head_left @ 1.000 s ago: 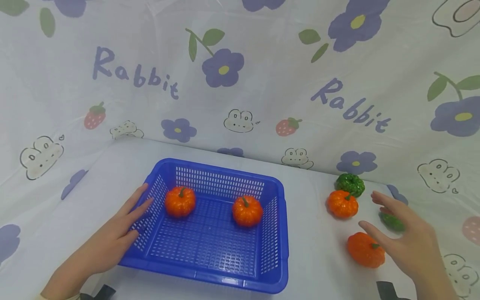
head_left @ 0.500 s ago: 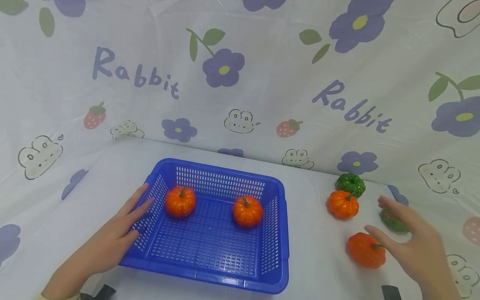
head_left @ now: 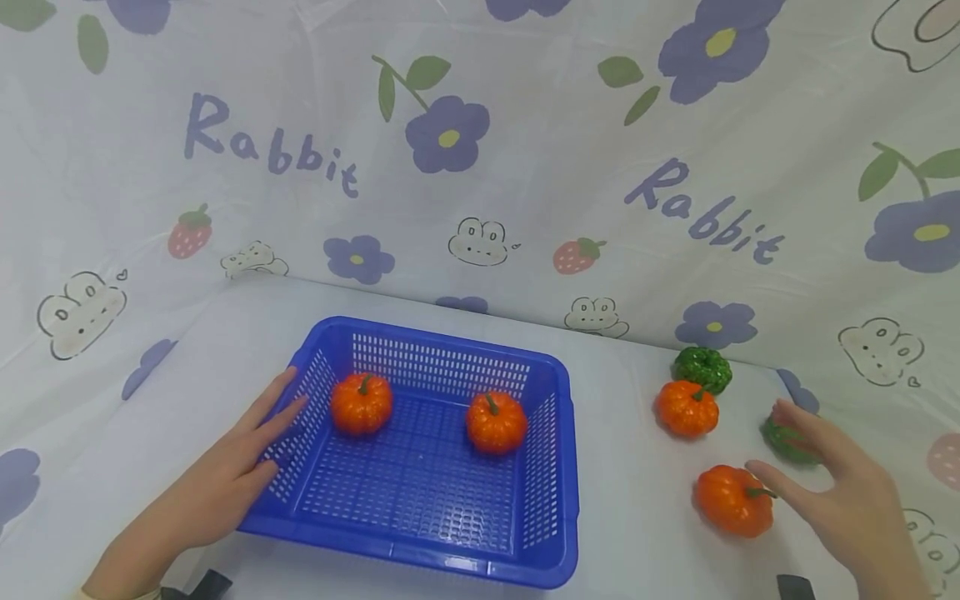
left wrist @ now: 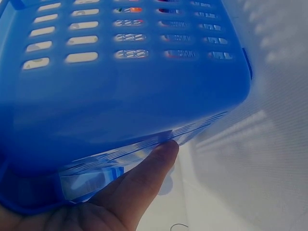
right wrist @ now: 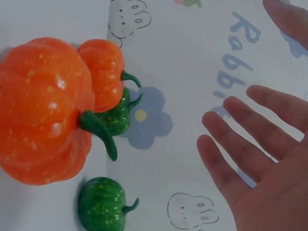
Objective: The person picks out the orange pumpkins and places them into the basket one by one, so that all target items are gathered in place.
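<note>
A blue plastic basket (head_left: 405, 475) holds two orange toy pumpkins, one at its left (head_left: 362, 404) and one at its right (head_left: 497, 423). My left hand (head_left: 206, 492) rests against the basket's left side with fingers extended; in the left wrist view a fingertip (left wrist: 166, 149) touches the outer wall. My right hand (head_left: 847, 496) hovers with fingers spread, holding nothing, just right of an orange pumpkin (head_left: 735, 500) on the table. Partly behind that hand sits a green pumpkin (head_left: 787, 440). Farther back, another orange pumpkin (head_left: 686, 408) stands before a second green one (head_left: 702, 369).
The white tabletop (head_left: 615, 467) lies under everything. Behind it hangs a pale cloth (head_left: 525, 183) printed with rabbits, flowers and lettering. In the right wrist view the pumpkins stand to the left of the right hand.
My right hand has drifted to the right, uncovering more of the near orange pumpkin. The left hand, basket and pumpkins have stayed in place.
</note>
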`<action>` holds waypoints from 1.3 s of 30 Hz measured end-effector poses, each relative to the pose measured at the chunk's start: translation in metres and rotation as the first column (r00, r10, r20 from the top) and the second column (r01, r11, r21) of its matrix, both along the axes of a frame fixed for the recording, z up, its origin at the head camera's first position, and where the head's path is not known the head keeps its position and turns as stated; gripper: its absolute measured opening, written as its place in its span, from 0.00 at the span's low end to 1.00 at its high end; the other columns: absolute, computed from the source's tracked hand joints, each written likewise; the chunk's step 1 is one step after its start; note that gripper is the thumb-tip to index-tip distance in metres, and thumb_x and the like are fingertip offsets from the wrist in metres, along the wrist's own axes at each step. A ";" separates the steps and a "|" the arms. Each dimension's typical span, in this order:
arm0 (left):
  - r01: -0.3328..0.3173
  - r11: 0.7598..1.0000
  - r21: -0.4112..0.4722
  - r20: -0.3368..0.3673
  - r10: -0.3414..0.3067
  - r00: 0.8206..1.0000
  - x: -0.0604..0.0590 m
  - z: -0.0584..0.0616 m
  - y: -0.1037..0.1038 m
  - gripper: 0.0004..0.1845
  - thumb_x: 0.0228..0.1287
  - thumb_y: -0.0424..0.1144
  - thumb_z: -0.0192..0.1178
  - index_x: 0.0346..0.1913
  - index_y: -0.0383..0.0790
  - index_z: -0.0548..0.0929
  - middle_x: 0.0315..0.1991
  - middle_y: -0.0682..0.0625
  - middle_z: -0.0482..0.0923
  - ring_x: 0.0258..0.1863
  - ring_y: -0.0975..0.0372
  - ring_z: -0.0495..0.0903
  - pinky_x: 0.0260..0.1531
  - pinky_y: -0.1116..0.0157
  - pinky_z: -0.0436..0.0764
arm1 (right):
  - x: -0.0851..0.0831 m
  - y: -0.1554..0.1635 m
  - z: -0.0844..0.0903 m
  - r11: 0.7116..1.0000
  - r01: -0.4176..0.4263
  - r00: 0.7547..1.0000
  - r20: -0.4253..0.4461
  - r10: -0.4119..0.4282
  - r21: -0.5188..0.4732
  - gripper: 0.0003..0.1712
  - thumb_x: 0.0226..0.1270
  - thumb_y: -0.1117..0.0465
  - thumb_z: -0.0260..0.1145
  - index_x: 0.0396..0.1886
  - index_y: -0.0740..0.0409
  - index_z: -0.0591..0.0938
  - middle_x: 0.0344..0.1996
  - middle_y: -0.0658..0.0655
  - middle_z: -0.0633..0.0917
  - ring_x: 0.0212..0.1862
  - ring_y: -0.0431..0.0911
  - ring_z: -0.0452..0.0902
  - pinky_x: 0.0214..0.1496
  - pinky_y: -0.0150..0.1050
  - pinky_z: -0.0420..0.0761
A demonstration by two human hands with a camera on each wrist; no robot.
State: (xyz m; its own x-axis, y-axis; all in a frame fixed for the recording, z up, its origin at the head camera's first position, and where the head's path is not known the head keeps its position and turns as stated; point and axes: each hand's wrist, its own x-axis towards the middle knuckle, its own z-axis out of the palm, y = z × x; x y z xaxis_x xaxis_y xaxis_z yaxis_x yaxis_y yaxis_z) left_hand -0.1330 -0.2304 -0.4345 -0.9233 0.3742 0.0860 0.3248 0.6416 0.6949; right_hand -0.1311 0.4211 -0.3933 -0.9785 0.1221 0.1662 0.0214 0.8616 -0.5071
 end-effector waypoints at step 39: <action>-0.001 1.000 0.007 -0.023 0.002 1.000 0.001 -0.002 0.000 0.38 0.74 0.24 0.53 0.85 0.36 0.62 0.90 0.48 0.34 0.85 0.38 0.46 0.70 0.30 0.60 | -0.021 0.054 -0.050 0.955 -0.144 0.840 0.478 0.257 -0.260 0.62 0.72 0.51 0.77 0.88 0.64 0.47 0.80 0.80 0.54 0.74 0.80 0.59 0.67 0.72 0.76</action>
State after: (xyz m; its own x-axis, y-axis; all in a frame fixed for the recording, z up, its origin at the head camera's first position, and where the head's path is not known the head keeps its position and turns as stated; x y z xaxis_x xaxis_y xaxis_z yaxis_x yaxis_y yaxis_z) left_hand -0.1320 -0.2305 -0.4363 -0.9217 0.3722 0.1095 0.3396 0.6374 0.6917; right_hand -0.1522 0.4751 -0.4429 -0.9263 -0.1096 -0.3604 0.1595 0.7526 -0.6389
